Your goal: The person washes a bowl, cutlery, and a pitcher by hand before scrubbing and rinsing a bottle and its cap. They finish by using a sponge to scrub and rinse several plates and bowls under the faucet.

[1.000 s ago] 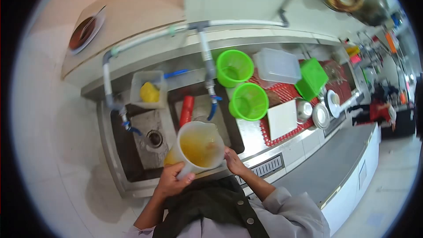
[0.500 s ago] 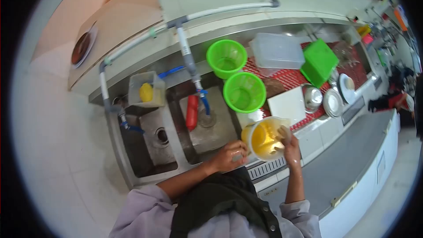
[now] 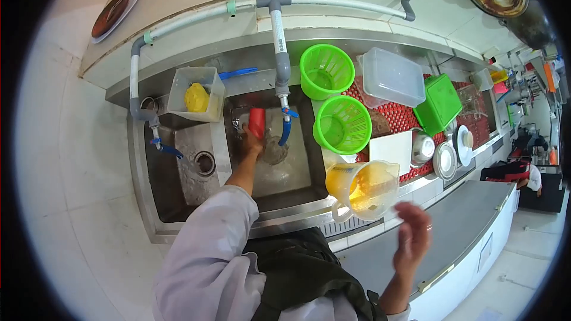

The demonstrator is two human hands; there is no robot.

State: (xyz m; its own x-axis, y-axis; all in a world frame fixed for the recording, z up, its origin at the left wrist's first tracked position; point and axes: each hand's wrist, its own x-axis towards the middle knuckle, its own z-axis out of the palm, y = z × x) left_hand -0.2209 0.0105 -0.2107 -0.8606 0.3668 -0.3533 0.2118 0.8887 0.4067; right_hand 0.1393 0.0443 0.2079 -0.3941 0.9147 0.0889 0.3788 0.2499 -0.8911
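- Our left hand (image 3: 253, 142) is down in the right-hand basin (image 3: 300, 179), fingers wrapped round the near end of a red cylinder (image 3: 257, 120); wet skin or a slick surface could let it slide free and drop
- Our right hand (image 3: 411, 235) is blurred, loosely open with nothing in it, just beside the jug (image 3: 338, 183); a careless swing could clip the jug's rim, since our reach is the other way
- The jug stands on the counter to the right of the basin, near the front edge, with yellow liquid (image 3: 360, 193) in it; neither hand steadies it, so a bump could tip and spill it
- Its handle (image 3: 340, 211) points towards us, where our apron (image 3: 306, 264) could snag it if we lean or turn
- A blue hose (image 3: 285, 132) hangs beside the red cylinder; lifting carelessly to the right could knock the two together
- Just beyond the jug sit a green basket (image 3: 361, 132) and a white board (image 3: 391, 151), with a metal bowl (image 3: 423, 145) next to the board; in such tight spacing, a shoved jug could push the board into the bowl
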